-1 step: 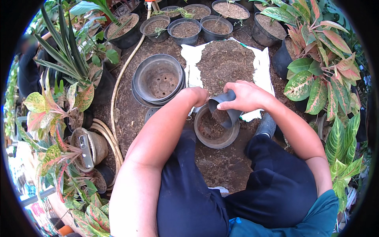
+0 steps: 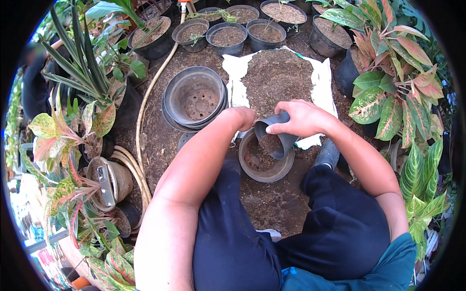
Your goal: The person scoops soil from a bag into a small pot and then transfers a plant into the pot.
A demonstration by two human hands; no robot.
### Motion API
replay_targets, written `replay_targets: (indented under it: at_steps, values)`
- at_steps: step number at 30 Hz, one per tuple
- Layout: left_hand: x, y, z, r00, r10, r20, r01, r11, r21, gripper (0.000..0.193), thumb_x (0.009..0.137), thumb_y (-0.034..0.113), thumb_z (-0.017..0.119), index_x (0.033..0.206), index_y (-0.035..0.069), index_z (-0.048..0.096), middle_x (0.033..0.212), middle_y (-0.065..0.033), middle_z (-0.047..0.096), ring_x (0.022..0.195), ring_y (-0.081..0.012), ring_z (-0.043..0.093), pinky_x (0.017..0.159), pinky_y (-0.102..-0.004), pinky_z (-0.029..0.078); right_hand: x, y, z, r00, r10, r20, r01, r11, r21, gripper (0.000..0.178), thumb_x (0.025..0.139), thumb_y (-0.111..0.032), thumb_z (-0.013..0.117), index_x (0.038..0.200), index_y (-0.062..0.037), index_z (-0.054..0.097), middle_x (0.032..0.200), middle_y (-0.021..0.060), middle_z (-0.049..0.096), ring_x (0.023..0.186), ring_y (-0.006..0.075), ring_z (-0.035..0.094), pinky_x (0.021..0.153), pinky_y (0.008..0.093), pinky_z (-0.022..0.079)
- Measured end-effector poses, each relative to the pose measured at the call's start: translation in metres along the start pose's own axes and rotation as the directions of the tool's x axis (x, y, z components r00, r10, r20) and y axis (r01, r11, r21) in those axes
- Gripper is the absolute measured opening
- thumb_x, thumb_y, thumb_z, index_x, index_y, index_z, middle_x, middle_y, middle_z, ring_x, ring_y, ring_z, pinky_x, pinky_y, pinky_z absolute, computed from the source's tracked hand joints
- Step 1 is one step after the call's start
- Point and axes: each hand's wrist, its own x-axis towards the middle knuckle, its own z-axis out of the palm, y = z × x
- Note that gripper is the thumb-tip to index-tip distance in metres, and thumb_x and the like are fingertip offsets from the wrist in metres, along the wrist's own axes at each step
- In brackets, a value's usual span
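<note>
Sm. dk pot (image 2: 290, 139) tilted, soil (image 2: 270, 144) inside, mouth to L, over lg. rnd pot (image 2: 266, 177).

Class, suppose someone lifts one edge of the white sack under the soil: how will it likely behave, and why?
The white sack would probably fold rather than stay stiff, since its edges look thin and creased. It may feel heavy, as a broad patch of soil lies on it. That soil looks loose, so some could slide off.

No words, labels, numbers or signs can be read. Any print on the black pot (image 2: 287, 141) or the white sack (image 2: 323, 89) is too small to tell.
</note>
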Motion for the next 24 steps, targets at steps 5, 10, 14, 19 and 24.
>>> replay_targets:
  at_steps: [5, 10, 14, 19, 24]
  values:
    - [-0.004, 0.005, -0.005, 1.0, -0.013, -0.007, 0.013, 1.0, -0.008, 0.039, 0.105, 0.038, 0.058, 0.125, 0.009, 0.074, 0.132, -0.0177, 0.071, 0.127, -0.0345, 0.065, 0.106, -0.0456, 0.052, -0.002, 0.005, 0.003, 0.999, -0.041, -0.002, 0.041, 0.999, 0.016, 0.078, 0.081, -0.065, 0.078, 0.126, -0.0027, 0.067, 0.11, 0.0245, 0.069, 0.112, 0.0385, 0.067, 0.099, 0.0468, 0.051]
    - [0.001, 0.0, 0.001, 0.999, -0.016, -0.04, 0.014, 0.999, -0.034, 0.051, 0.106, 0.051, 0.054, 0.127, 0.01, 0.074, 0.134, -0.0172, 0.07, 0.128, -0.035, 0.064, 0.108, -0.047, 0.051, -0.004, 0.001, 0.005, 0.999, -0.05, -0.015, 0.05, 0.998, -0.027, 0.078, 0.08, -0.064, 0.078, 0.123, 0.0008, 0.068, 0.11, 0.0255, 0.073, 0.11, 0.0372, 0.071, 0.098, 0.0458, 0.054]
    - [0.002, 0.002, -0.001, 1.0, -0.009, -0.01, 0.009, 1.0, -0.022, 0.056, 0.107, 0.055, 0.049, 0.129, 0.01, 0.073, 0.136, -0.0168, 0.069, 0.129, -0.0348, 0.063, 0.109, -0.0474, 0.049, -0.003, 0.003, 0.01, 0.995, -0.06, -0.076, 0.056, 0.997, -0.06, 0.078, 0.081, -0.064, 0.078, 0.123, 0.0003, 0.068, 0.107, 0.0247, 0.073, 0.108, 0.0376, 0.071, 0.097, 0.0464, 0.055]
    - [-0.002, -0.001, 0.002, 0.997, 0.025, -0.068, -0.029, 0.999, -0.046, 0.053, 0.108, 0.052, 0.049, 0.121, 0.008, 0.075, 0.122, -0.02, 0.073, 0.119, -0.0392, 0.066, 0.104, -0.0501, 0.049, -0.004, -0.001, 0.01, 0.998, -0.061, -0.014, 0.06, 0.997, -0.052, 0.076, 0.082, -0.064, 0.078, 0.126, -0.0032, 0.066, 0.108, 0.0235, 0.07, 0.111, 0.0388, 0.067, 0.098, 0.0477, 0.052]
    - [0.0, -0.002, 0.003, 0.998, 0.003, -0.058, -0.006, 0.998, -0.064, 0.057, 0.106, 0.056, 0.05, 0.121, 0.008, 0.075, 0.122, -0.0214, 0.073, 0.12, -0.0393, 0.066, 0.104, -0.0502, 0.049, -0.005, -0.001, 0.009, 0.997, -0.053, 0.054, 0.055, 0.997, -0.05, 0.075, 0.083, -0.063, 0.078, 0.128, -0.0042, 0.066, 0.11, 0.0232, 0.07, 0.111, 0.0382, 0.068, 0.098, 0.0477, 0.052]
